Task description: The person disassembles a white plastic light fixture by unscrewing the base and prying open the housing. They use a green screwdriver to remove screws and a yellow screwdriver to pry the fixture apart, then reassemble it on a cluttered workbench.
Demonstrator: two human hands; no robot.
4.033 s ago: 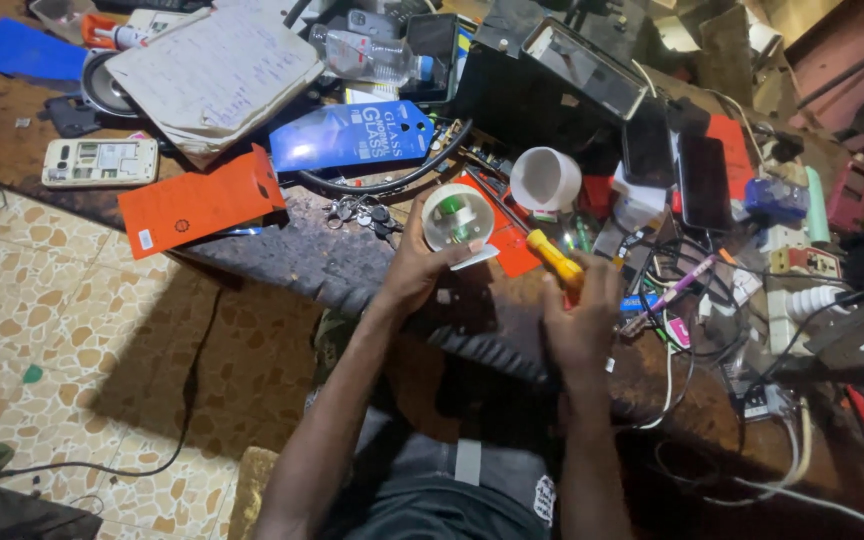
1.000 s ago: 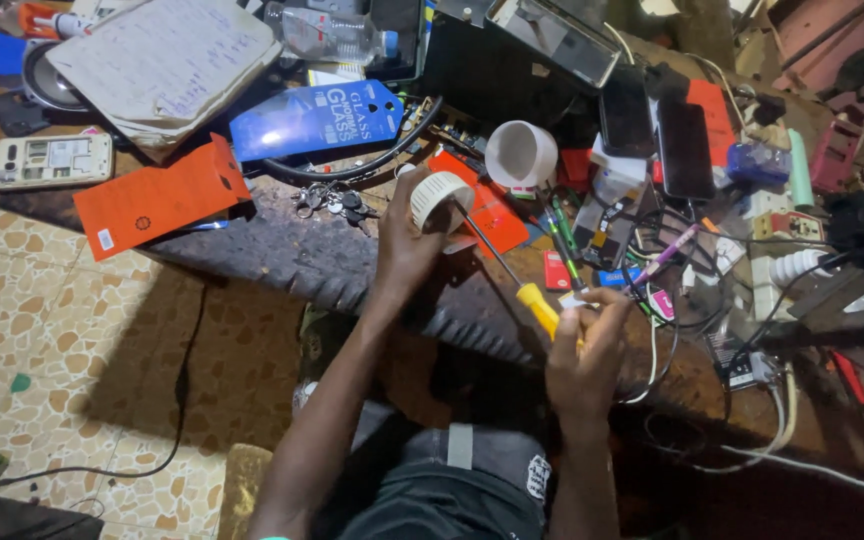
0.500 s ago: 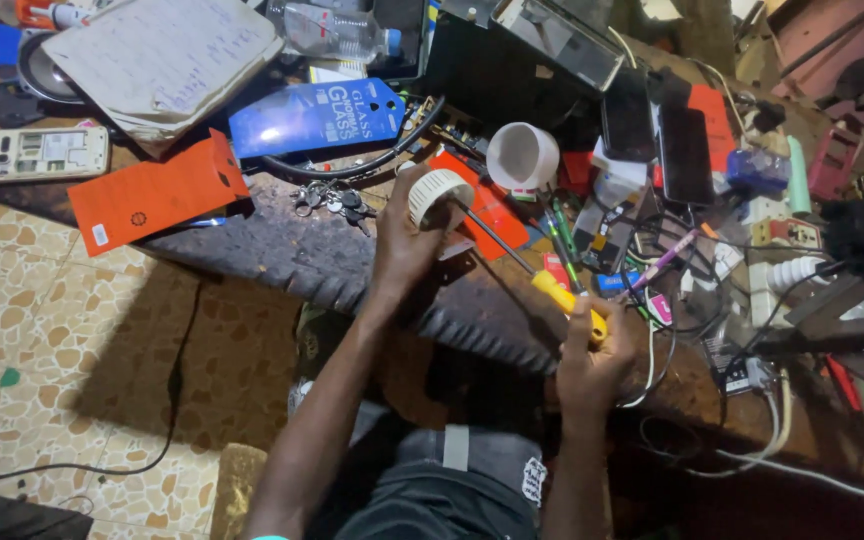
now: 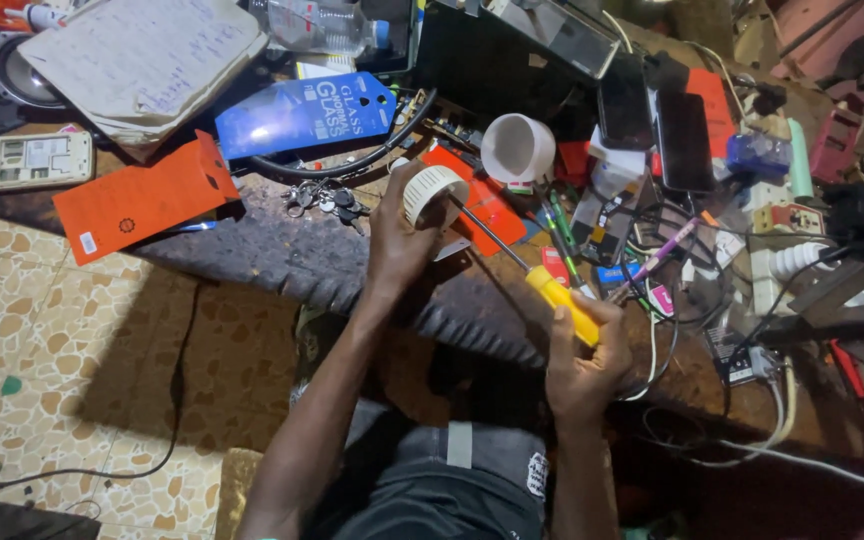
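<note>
My left hand grips a small round white ribbed part, held over the cluttered bench. My right hand holds a screwdriver with a yellow handle. Its thin metal shaft runs up and left, and the tip reaches the rim of the white part. A bunch of keys lies just left of my left hand. Both forearms stretch out from my lap at the bottom.
A white cup-shaped housing stands behind the round part. An orange box, a blue packet, an old white phone, dark phones and tangled cables crowd the bench. Patterned floor tiles lie at the left.
My right hand has turned the screwdriver so that its shaft now points at the white part in my left hand. The view has drifted slightly.
</note>
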